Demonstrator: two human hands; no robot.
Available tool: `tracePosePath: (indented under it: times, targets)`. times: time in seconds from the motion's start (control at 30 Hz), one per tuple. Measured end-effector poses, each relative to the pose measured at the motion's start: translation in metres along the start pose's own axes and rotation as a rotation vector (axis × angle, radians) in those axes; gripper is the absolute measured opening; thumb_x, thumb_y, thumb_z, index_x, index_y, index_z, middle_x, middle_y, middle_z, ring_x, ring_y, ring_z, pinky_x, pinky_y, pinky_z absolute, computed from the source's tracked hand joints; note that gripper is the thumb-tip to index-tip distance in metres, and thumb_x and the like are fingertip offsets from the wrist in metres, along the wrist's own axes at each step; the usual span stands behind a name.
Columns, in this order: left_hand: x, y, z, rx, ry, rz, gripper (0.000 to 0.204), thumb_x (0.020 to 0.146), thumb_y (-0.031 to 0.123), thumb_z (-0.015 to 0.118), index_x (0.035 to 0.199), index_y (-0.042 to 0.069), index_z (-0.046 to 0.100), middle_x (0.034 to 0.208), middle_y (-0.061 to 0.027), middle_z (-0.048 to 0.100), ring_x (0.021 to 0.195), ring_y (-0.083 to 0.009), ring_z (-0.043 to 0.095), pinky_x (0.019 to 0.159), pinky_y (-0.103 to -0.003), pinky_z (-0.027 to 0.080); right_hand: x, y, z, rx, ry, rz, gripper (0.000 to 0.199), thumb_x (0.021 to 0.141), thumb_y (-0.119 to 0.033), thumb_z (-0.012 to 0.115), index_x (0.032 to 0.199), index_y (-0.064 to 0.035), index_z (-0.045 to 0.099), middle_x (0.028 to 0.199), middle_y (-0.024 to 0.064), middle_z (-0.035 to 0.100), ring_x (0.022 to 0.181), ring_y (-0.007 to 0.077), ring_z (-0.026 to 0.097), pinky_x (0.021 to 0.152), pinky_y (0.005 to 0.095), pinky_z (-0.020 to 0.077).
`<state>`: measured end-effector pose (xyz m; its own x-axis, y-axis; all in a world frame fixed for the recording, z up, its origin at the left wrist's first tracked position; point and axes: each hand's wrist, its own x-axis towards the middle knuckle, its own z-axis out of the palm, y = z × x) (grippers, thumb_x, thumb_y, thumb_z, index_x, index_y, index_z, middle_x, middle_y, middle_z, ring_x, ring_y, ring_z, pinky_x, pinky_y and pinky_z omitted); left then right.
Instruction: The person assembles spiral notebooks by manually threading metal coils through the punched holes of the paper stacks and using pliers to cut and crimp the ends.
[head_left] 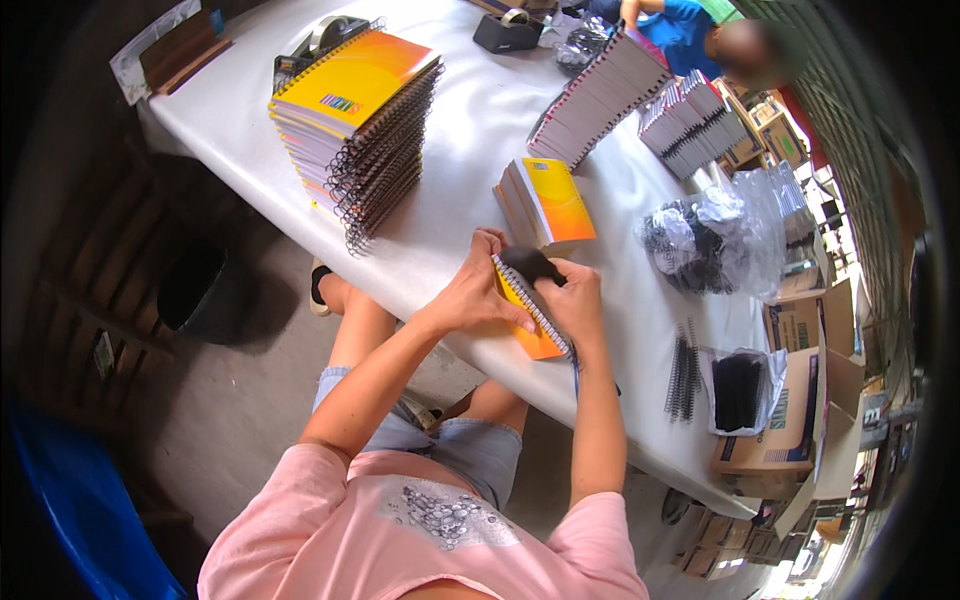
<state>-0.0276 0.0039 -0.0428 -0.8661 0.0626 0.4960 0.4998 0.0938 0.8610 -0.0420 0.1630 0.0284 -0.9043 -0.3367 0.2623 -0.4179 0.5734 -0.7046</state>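
At the near table edge, my left hand (475, 292) grips a small yellow-orange notebook (535, 342), fingers behind it and thumb across its cover. A row of wire loops (535, 305) runs along the notebook's upper right edge. Against the loops' far end is a black rounded hand tool (530, 264), its exact kind unclear. My right hand (570, 300) is closed around that tool, the wrist lying beside the loops. Just beyond both hands stands a short stack of unbound yellow-orange booklets (555, 205).
A tall stack of spiral notebooks (365, 75) stands at left, tape dispensers (505, 32) farther back. Page stacks (605, 95), bagged black coils (700, 240), loose coils (683, 375) and cardboard boxes (770, 440) line the right. Another person in blue (680, 35) is across the white table (450, 235).
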Motion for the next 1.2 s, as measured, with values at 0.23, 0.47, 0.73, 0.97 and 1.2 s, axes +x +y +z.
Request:
tracePosePath:
  times: [0.23,0.47,0.73,0.97,1.2]
  targets:
    - [-0.008,-0.007,0.0,-0.447,0.016,-0.299,0.044,0.079,0.017,0.073,0.102,0.004,0.038,0.097,-0.0061,0.048,0.096,-0.0134,0.048,0.081,-0.027,0.041,-0.058,0.07,-0.077,-0.537,0.35,0.196,0.041,0.079,-0.012,0.061,0.119,-0.005,0.055,0.118,0.0176,0.055,0.106,0.0323,0.054,0.091,0.0389,0.0409]
    - [-0.017,0.033,0.0,-0.313,0.331,-0.175,0.06,0.077,0.004,0.071,0.127,0.004,0.038,0.091,-0.0083,0.065,0.08,-0.0121,0.059,0.078,-0.026,0.047,-0.159,0.025,-0.005,-0.693,0.215,0.313,0.054,0.086,-0.036,0.056,0.132,-0.0111,0.043,0.129,0.017,0.045,0.118,0.0341,0.043,0.098,0.0446,0.0338]
    - [-0.017,0.059,0.004,0.014,0.485,0.245,0.071,0.073,-0.002,0.071,0.134,0.0,0.033,0.089,-0.0104,0.069,0.077,-0.0141,0.062,0.073,-0.029,0.052,-0.121,-0.059,-0.002,0.184,0.467,0.155,0.037,0.088,-0.024,0.057,0.124,-0.016,0.055,0.117,0.0115,0.051,0.103,0.0299,0.049,0.092,0.0398,0.0347]
    - [-0.022,0.064,0.001,-0.075,0.416,0.234,0.079,0.074,-0.012,0.065,0.139,0.002,0.022,0.081,-0.0055,0.051,0.088,-0.0211,0.064,0.075,-0.03,0.052,-0.092,-0.09,0.006,-0.308,0.363,-0.076,0.034,0.083,-0.024,0.063,0.117,-0.0197,0.062,0.109,0.0097,0.051,0.1,0.0275,0.049,0.09,0.0399,0.035]
    - [-0.026,0.062,-0.002,0.029,0.427,0.35,0.071,0.071,-0.013,0.064,0.133,0.001,0.032,0.089,-0.016,0.067,0.081,-0.0167,0.058,0.073,-0.029,0.051,-0.099,-0.08,0.0,0.955,-0.18,0.403,0.046,0.091,-0.029,0.055,0.131,-0.0099,0.045,0.1,0.0066,0.056,0.083,0.0169,0.056,0.078,0.0293,0.0422]
